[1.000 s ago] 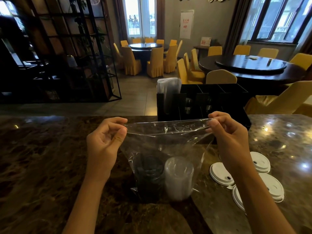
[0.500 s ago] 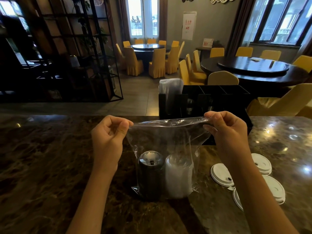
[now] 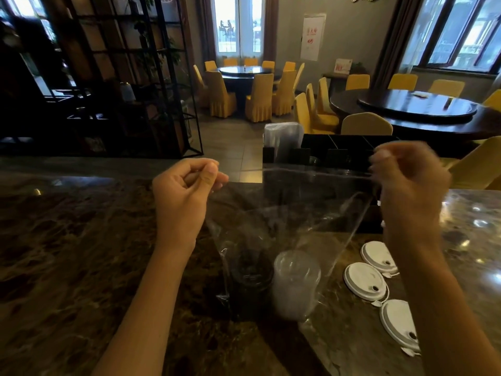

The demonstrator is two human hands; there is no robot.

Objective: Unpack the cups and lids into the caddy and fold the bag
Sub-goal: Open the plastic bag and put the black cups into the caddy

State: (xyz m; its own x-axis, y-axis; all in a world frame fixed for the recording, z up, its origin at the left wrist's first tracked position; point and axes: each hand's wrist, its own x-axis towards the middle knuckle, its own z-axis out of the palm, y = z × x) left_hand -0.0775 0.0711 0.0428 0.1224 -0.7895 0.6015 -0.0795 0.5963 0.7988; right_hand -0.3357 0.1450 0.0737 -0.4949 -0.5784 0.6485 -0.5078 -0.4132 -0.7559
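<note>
bag (image 3: 284, 213) stretched between both grips — cups (image 3: 295, 283) below.

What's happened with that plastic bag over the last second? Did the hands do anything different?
Both hands moved apart: the left hand drew left, the right hand swung right and is blurred with motion, pulling the top of the clear plastic bag wider. Both still pinch its edge. The dark lid stack and clear lid stack inside, the white round lids and the black caddy stayed put.
</note>
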